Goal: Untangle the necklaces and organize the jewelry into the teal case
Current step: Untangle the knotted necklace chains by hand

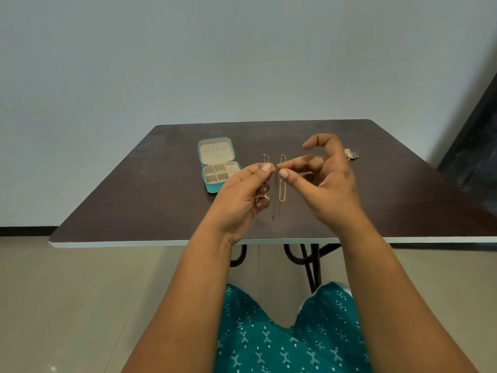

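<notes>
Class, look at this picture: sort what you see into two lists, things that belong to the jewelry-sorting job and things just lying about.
Belongs to the job:
teal case, open on the table
thin chain, pinched by the left hand and the right hand
gold chain lying on the table
ornate ring lying behind the right hand

Just there:
table
wall
floor

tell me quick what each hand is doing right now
Left hand: fingers pinch the top of the thin chain.
Right hand: thumb and forefinger pinch the same chain at the same spot.
</notes>
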